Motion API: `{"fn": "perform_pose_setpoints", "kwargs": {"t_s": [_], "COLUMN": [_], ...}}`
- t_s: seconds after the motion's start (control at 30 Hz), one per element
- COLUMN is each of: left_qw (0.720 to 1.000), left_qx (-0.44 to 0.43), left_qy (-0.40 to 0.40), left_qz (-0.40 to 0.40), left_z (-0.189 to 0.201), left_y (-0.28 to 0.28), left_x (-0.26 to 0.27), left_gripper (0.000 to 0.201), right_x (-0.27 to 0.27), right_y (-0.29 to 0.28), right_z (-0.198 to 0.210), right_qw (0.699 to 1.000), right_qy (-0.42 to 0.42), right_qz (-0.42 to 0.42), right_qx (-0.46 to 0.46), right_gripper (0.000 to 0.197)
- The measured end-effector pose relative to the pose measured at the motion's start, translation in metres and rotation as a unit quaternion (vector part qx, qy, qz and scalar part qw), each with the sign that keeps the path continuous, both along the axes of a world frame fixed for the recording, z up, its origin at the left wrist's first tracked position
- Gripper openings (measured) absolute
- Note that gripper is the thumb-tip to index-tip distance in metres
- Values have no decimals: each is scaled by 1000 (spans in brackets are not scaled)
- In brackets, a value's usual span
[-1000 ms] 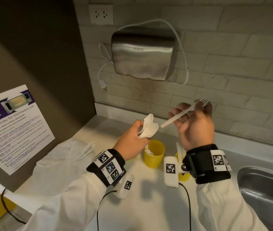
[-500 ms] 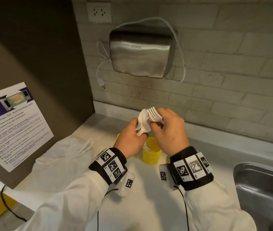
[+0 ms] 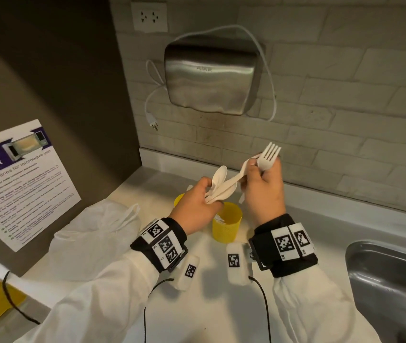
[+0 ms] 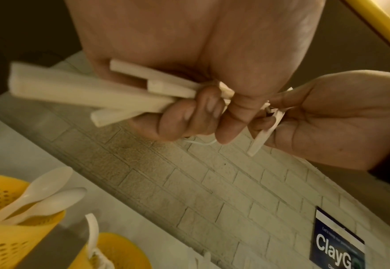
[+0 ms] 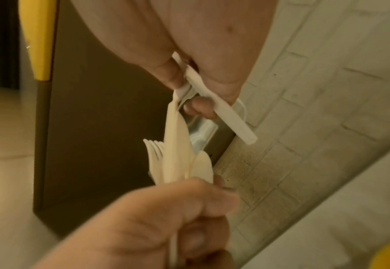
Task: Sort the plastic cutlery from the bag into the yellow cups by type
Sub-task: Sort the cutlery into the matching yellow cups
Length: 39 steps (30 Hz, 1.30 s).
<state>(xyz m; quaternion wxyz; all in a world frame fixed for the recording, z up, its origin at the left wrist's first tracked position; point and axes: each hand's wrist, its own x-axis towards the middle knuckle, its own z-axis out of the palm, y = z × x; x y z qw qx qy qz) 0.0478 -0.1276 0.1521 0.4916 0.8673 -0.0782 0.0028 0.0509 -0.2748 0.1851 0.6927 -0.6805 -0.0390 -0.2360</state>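
My left hand (image 3: 207, 196) grips a bundle of white plastic cutlery (image 3: 220, 185) by the handles (image 4: 92, 94), above a yellow cup (image 3: 226, 227). My right hand (image 3: 255, 169) is close on its right and holds a white fork (image 3: 268, 155) with the tines up. Its fingers (image 5: 173, 72) also pinch the end of a long white piece (image 5: 175, 138) that still sits in the bundle. Mostly hidden behind my left hand is a second yellow cup (image 3: 178, 199). In the left wrist view, one perforated yellow cup (image 4: 2, 234) holds two spoons (image 4: 51, 191).
A crumpled white plastic bag (image 3: 98, 233) lies on the counter (image 3: 212, 305) to the left. A steel sink (image 3: 390, 280) is at the right. A hand dryer (image 3: 212, 78) with a dangling cord hangs on the brick wall above. A poster (image 3: 16, 179) leans at the left.
My right hand came to the bundle with the fork, then moved back up and to the right, drawing a long piece partly out. My left hand stayed above the cup.
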Motion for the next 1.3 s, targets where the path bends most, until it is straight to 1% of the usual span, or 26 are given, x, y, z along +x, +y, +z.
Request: {"fn": "perform_pose_setpoints", "kwargs": {"t_s": [0.07,0.1,0.13,0.2,0.23,0.3,0.43,0.47,0.5,0.53,0.57,0.6,0.63,0.67,0.7,0.73,0.77,0.8,0.87,0.93,1.03,1.1,1.13,1.17,1.23,1.3], "left_qw": [1000,1000,1000,1000,1000,1000,999,998,998,997,995,994,993,991,990,989,988,988,987,986,985,984,984,984,984,983], "left_qx": [3,2,2,5,8,10,13,19,25,31,39,47,55,60,64,68,73,78,81,80,83,86,84,80,77,83], "left_qy": [0,1,1,4,6,5,-8,-14,-22,-30,-39,-48,-57,-67,-75,-81,-83,-85,-88,-93,-96,-97,-100,-103,-111,-119], "left_qz": [6,9,12,15,17,23,44,51,60,69,77,84,90,95,99,102,104,105,111,115,121,119,117,117,115,109], "left_z": [-1,-1,-2,-4,-4,-4,-2,-2,-2,-2,-2,-3,-4,-4,-5,-4,-4,-3,-2,-2,-1,0,0,-1,-2,-6], "left_y": [0,0,0,1,1,2,1,0,-1,-2,-2,-4,-5,-7,-8,-10,-12,-14,-16,-16,-16,-16,-16,-16,-15,-14], "left_x": [1,1,1,3,3,3,3,3,4,4,4,4,4,4,3,2,1,0,-2,-4,-7,-8,-8,-7,-5,-4], "left_gripper": [28,27,27,29,31,33,31,30,29,27,25,23,21,20,21,22,24,26,29,31,37,41,41,38,32,32], "right_x": [-2,-4,-6,-5,-5,-2,-3,-5,-8,-10,-14,-17,-20,-23,-24,-25,-25,-24,-21,-20,-22,-22,-22,-22,-20,-17], "right_y": [-2,-4,-7,-14,-18,-26,-35,-36,-35,-33,-29,-24,-19,-13,-8,-3,1,3,6,7,7,11,13,14,13,9], "right_z": [5,8,11,13,14,13,15,16,18,17,17,16,15,12,10,7,5,3,0,-1,1,1,1,0,0,0], "right_qw": [996,988,976,942,924,900,880,885,903,931,961,983,995,994,983,969,955,946,936,935,935,933,939,951,978,992], "right_qy": [8,17,28,48,50,50,81,93,102,109,111,105,89,69,51,39,34,32,33,37,27,20,16,15,15,22], "right_qz": [2,12,24,59,80,112,156,156,141,114,84,56,39,30,25,14,-3,-16,-35,-50,-37,-20,-18,-21,-39,-42], "right_qx": [94,152,213,328,370,419,442,429,393,329,240,138,29,-80,-172,-245,-294,-323,-350,-348,-353,-358,-342,-307,-204,-113], "right_gripper": [7,7,7,6,5,13,26,26,24,24,26,32,36,36,34,30,26,22,17,15,14,18,19,19,17,15]}}
